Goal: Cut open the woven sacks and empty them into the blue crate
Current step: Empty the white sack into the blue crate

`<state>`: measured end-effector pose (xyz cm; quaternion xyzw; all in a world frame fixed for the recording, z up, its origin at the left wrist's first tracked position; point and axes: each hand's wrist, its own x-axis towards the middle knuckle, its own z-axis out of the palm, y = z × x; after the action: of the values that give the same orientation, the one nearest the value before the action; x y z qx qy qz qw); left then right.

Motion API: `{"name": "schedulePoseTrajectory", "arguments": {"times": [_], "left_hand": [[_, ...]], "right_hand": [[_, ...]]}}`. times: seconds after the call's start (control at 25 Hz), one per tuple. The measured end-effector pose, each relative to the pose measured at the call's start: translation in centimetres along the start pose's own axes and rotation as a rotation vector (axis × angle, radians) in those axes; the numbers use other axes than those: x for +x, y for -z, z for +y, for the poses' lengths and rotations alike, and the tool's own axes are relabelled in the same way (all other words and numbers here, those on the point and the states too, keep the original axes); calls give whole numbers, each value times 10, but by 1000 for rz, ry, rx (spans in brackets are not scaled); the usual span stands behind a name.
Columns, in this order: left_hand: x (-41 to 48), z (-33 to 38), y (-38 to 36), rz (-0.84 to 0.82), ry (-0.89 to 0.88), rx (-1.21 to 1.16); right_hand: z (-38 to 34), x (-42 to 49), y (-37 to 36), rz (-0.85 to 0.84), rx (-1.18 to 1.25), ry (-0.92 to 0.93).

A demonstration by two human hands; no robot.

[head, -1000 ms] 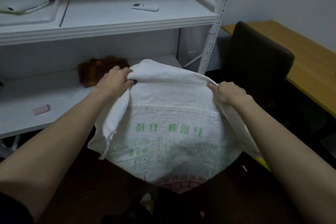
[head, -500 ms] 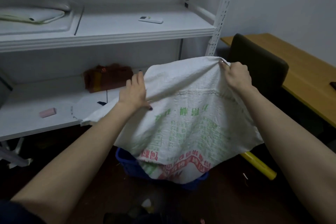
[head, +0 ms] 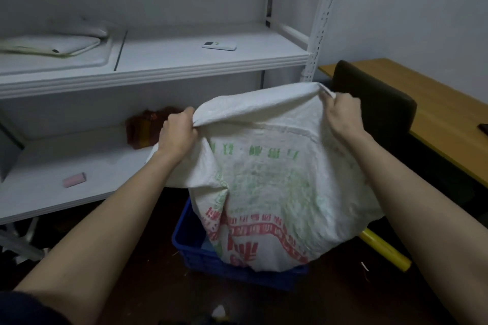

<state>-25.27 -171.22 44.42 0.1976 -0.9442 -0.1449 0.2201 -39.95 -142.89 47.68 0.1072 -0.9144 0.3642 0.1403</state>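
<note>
I have both hands clenched on the top edge of the woven sack (head: 277, 187) — left hand (head: 177, 134) near its left end, right hand (head: 340, 116) at the right corner, a little higher. The sack hangs below my grip, long axis near vertical, with its lower end inside the blue crate (head: 195, 253) on the floor (head: 148, 285), beside the front edge of the lower shelf (head: 79, 200). Its mouth is hidden — I'd lift straight up, keeping both hands level.
</note>
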Motion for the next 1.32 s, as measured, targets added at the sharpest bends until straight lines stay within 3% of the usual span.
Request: {"name": "schedulePoseTrajectory", "arguments": {"times": [0.08,0.12,0.36,0.48,0.52,0.56,0.68,0.76,0.88,0.92,1.04,1.2,1.32], "left_hand": [[13,4,3,40,42,-44],[18,5,3,29,63,-52],[24,-2,-11,48,232,-131],[27,2,-13,-9,222,-114],[32,2,-10,-29,205,-113],[37,2,-5,-32,189,-117],[58,2,10,127,127,-159],[67,6,13,201,129,-215],[69,4,5,55,132,-121],[67,1,2,52,132,-94],[57,0,-3,176,156,-146],[45,6,-14,66,139,-134],[61,8,0,147,84,-138]], "right_hand": [[-9,8,10,35,16,-3],[-10,10,11,-31,8,-10],[10,-23,-5,-734,-201,-20],[37,-42,-20,-1079,-434,-267],[40,-38,-16,-1059,-421,-330],[40,-30,-11,-925,-400,-323],[18,8,24,-224,-161,-155],[5,20,35,33,-29,-96],[7,13,16,-210,-229,-38],[10,10,10,-176,-247,-24],[15,7,9,160,-16,-86],[29,2,-9,-22,-76,-86],[13,21,16,130,-13,-91]]}}
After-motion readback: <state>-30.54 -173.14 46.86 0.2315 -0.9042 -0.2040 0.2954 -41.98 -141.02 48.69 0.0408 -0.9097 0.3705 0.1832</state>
